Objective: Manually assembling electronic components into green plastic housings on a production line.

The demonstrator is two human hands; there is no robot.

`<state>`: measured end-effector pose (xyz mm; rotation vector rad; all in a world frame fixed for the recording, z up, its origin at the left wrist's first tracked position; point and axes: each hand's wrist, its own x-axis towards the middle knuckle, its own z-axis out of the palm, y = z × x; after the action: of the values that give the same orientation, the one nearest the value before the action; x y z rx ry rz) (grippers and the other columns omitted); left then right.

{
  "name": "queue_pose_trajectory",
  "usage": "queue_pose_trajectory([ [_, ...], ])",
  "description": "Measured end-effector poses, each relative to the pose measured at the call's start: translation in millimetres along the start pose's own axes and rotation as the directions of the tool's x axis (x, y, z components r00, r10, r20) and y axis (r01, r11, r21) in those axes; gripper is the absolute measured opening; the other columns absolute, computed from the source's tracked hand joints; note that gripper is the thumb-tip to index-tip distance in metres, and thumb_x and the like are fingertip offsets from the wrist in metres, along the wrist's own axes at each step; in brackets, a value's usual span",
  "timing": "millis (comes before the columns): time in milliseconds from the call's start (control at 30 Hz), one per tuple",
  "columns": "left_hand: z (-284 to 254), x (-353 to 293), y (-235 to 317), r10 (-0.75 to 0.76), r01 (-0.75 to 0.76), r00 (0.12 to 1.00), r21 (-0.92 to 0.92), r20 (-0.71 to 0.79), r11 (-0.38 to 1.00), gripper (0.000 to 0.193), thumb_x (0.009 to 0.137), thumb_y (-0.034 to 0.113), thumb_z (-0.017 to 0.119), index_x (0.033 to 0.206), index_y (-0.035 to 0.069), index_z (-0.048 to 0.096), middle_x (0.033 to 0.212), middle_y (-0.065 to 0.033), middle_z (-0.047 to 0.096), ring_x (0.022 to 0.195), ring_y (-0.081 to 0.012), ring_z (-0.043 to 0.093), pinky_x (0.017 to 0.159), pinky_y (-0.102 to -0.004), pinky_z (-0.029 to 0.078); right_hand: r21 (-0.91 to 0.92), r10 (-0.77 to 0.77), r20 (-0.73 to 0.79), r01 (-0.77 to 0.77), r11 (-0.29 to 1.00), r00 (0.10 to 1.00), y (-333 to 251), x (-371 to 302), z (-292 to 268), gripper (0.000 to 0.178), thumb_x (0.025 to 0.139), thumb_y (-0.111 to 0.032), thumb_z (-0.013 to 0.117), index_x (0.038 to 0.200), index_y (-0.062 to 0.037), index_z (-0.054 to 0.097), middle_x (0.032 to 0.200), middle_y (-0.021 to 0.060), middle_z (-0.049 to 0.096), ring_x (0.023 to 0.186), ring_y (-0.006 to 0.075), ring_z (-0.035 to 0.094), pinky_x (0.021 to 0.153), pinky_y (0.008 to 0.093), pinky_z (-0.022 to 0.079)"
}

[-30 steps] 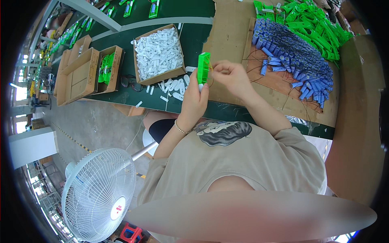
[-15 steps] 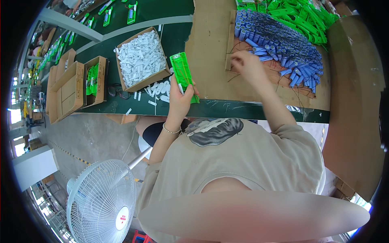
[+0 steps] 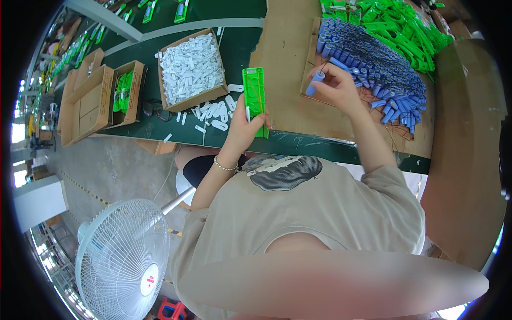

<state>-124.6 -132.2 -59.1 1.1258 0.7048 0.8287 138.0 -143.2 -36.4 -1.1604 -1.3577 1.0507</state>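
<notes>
My left hand (image 3: 245, 128) grips a long green plastic case (image 3: 254, 100) by its lower end, holding it flat above the green table's front edge. My right hand (image 3: 335, 85) pinches a blue cylindrical cell (image 3: 314, 84) with thin wires trailing from it, lifted just off a cardboard sheet (image 3: 285, 64). A big heap of the same blue cells (image 3: 373, 64) lies right behind that hand. Green plastic cases (image 3: 394, 24) are piled further back.
A cardboard box of small white parts (image 3: 189, 69) sits left of the green case, with loose white pieces (image 3: 213, 112) scattered before it. Further left stand a box of green parts (image 3: 125, 93) and an empty-looking carton (image 3: 88, 104). A white floor fan (image 3: 122, 261) stands lower left.
The green case has gone from upright between both hands to lying flat in my left hand. My right hand reached to the blue pile and came back holding one cell.
</notes>
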Motion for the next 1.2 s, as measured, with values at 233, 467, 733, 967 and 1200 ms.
queue_pose_trajectory([
  [233, -1, -6, 5, 0.003, -0.003, 1.000, 0.002, 0.013, 1.000, 0.049, 0.094, 0.010, 0.035, 0.140, 0.001, 0.021, 0.108, -0.0106, 0.050, 0.094, -0.0161, 0.052, 0.084, -0.0294, 0.044, -0.240, 0.118, -0.044, -0.125, 0.963, 0.992, -19, -5, 96, 0.028, 0.079, -0.024, 0.067, 0.091, -0.0001, 0.059, 0.075, 0.0117, 0.059, 0.065, 0.0151, 0.055, 0.059, 0.0292, 0.044],
  [467, 0, -11, 3, 0.302, -0.252, 0.949, 0.365, -0.086, 0.896, 0.047, 0.097, 0.010, 0.034, 0.140, -0.002, 0.022, 0.129, -0.0159, 0.041, 0.119, -0.0225, 0.042, 0.101, -0.0314, 0.031, -0.205, 0.149, 0.017, -0.142, 0.968, 0.989, -16, -8, 118, 0.023, 0.079, -0.022, 0.068, 0.079, 0.0003, 0.062, 0.059, 0.0131, 0.055, 0.052, 0.0220, 0.051, 0.052, 0.0324, 0.042],
  [733, -5, -5, -12, 0.189, -0.146, 0.969, 0.251, -0.158, 0.957, 0.046, 0.092, 0.003, 0.043, 0.135, -0.002, 0.029, 0.122, -0.0128, 0.045, 0.114, -0.0199, 0.044, 0.099, -0.0292, 0.033, -0.502, -0.057, 0.180, 0.141, 0.854, 0.982, -12, -10, 121, 0.013, 0.080, -0.013, 0.065, 0.084, -0.0014, 0.061, 0.070, 0.0166, 0.059, 0.061, 0.0333, 0.058, 0.056, 0.0346, 0.046],
  [967, -4, -2, -1, 0.048, -0.025, 0.987, 0.150, -0.153, 0.988, 0.038, 0.091, 0.003, 0.043, 0.128, 0.001, 0.035, 0.097, -0.0084, 0.055, 0.081, -0.0154, 0.059, 0.073, -0.0293, 0.050, -0.088, 0.265, 0.227, -0.252, 0.964, 0.937, -23, 7, 82, 0.022, 0.081, -0.011, 0.061, 0.101, -0.0029, 0.060, 0.079, 0.0051, 0.062, 0.069, 0.0152, 0.060, 0.061, 0.0303, 0.046],
  [1200, -4, -1, -11, 0.028, -0.019, 0.995, 0.091, -0.095, 0.996, 0.045, 0.088, -0.001, 0.045, 0.130, 0.003, 0.032, 0.091, -0.0083, 0.055, 0.073, -0.0134, 0.059, 0.064, -0.0282, 0.050, 0.049, 0.183, 0.071, -0.186, 0.981, 0.981, -29, 18, 70, 0.036, 0.084, -0.003, 0.060, 0.118, 0.0001, 0.053, 0.097, 0.0057, 0.061, 0.087, 0.0099, 0.057, 0.074, 0.0239, 0.047],
])
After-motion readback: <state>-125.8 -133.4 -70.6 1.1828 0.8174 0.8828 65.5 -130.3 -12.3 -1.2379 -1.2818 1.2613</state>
